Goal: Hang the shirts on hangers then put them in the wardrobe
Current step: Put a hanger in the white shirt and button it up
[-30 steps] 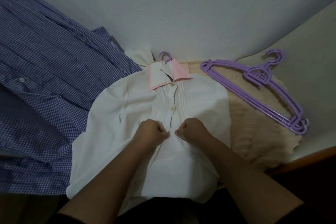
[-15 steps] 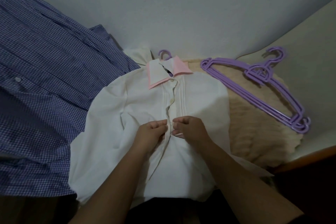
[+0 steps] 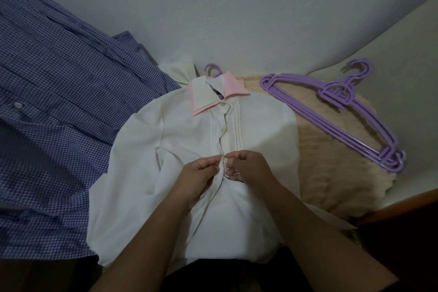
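Both at once, left hand (image 3: 199,174) and right hand (image 3: 248,168) pinching the white shirt (image 3: 189,130) placket (mid-chest).

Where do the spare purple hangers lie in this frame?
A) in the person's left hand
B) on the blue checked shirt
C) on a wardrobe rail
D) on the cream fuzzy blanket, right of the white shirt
D: the stacked purple hangers rest on the cream fuzzy blanket, right of the white shirt, untouched by either hand.
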`<state>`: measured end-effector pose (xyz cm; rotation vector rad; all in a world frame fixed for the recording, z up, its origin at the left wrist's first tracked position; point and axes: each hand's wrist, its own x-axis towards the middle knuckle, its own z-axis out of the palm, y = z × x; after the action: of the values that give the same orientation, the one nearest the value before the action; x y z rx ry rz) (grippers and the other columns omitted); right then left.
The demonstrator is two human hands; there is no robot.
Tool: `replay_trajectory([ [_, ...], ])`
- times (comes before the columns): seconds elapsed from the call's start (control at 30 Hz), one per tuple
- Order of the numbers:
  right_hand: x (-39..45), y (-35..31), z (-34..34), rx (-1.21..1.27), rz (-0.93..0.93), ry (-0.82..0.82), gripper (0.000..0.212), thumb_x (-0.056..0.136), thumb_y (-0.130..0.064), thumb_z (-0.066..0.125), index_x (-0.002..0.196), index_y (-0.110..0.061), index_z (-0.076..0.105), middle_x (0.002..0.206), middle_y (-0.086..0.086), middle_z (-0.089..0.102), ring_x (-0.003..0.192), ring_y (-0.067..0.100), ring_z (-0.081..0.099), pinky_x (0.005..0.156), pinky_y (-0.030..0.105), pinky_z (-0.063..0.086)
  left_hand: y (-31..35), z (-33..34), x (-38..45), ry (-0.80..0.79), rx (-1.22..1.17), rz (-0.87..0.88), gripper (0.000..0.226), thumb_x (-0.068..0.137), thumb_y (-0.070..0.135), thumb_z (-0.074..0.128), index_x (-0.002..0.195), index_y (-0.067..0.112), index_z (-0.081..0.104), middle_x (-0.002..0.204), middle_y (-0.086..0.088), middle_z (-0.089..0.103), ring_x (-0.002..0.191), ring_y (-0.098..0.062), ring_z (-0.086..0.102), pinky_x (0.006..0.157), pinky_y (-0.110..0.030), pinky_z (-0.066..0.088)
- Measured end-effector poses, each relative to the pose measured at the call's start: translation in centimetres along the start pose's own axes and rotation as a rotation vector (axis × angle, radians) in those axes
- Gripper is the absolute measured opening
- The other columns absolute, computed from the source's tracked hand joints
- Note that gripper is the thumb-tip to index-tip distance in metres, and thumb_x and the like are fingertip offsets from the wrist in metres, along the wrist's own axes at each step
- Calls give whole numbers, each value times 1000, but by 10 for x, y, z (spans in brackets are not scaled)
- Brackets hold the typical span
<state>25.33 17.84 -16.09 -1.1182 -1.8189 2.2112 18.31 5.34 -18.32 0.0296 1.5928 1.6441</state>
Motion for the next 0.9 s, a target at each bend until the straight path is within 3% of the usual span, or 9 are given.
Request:
replay_trajectory([
  [0.1,0,-2,1,19,10,-4,19,87,6,54,75,-5,62,63,8,59,52,14,54,54,21,55,1,0,2,-16,25,20,27,91,0,51,109,4,71,97,-24,71,80,-30,64,83,-36,52],
  [0.2,1,-3,1,-26,-1,1,20,88,6,54,75,-7,62,61,8,59,50,11,55,51,18,52,3,1,3,-4,25,53,20,92,2,55,103,-1,71,93,-24,71,82,-30,68,83,-39,57],
  [0.37,2,-4,3,-126,-45,28,14,92,2,50,91,-4,62,66,8,59,53,11,55,49,14,49,6,5,10,59,56,84,13,82,-4,68,95,-4,67,86,-26,69,72,-29,63,66,-31,55],
  [0.5,4,-7,2,-197,-70,42,11,90,-5,57,93,-1,67,63,5,61,43,1,57,46,11,45,6,5,11,49,102,124,15,79,-7,68,94,-6,67,91,-30,69,82,-44,65,82,-45,53],
  [0.63,6,-9,3,-230,-87,71,9,87,-4,61,86,-1,68,58,3,60,39,0,55,44,12,44,7,6,9,79,145,170,14,77,-8,71,87,1,67,75,-14,70,65,-18,64,74,-32,55],
  [0.8,9,-9,-1,-213,-84,34,11,85,-3,63,75,-9,65,66,9,63,57,17,61,59,24,55,7,3,10,70,91,143,15,76,-7,72,88,2,68,71,-10,69,60,-13,63,67,-24,55],
  [0.9,9,-10,-5,-153,-91,-11,10,85,3,62,83,-7,64,71,8,63,55,15,61,58,21,55,9,1,13,19,1,39,9,82,-4,67,88,3,69,72,-9,71,62,-12,65,65,-19,56],
])
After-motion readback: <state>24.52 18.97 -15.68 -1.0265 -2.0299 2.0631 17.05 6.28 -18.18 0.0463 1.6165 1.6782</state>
